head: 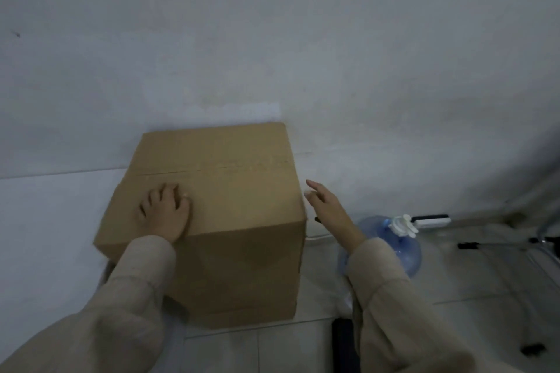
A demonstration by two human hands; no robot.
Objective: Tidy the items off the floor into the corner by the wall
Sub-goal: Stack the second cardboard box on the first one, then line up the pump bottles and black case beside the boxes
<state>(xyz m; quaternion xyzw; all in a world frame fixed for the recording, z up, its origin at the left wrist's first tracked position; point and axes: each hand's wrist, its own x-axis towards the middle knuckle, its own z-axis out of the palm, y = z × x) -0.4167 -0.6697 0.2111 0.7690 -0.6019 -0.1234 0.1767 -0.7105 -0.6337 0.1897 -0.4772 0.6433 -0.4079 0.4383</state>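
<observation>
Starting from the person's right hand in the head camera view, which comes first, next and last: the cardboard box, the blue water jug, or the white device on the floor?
From the right hand:
1. Cardboard box, just to its left, by the wall.
2. Blue water jug, lying on the floor to its right, partly behind the sleeve.
3. White device, farther right, beyond the jug's cap.

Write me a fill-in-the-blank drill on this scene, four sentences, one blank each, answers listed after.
1. The left hand rests on the ____ of the cardboard box.
2. The right hand is open and holds ____.
3. The box's far edge stands against the ____.
4. The blue water jug lies on the floor to the ____ of the box.

Missing words: top; nothing; wall; right
</observation>
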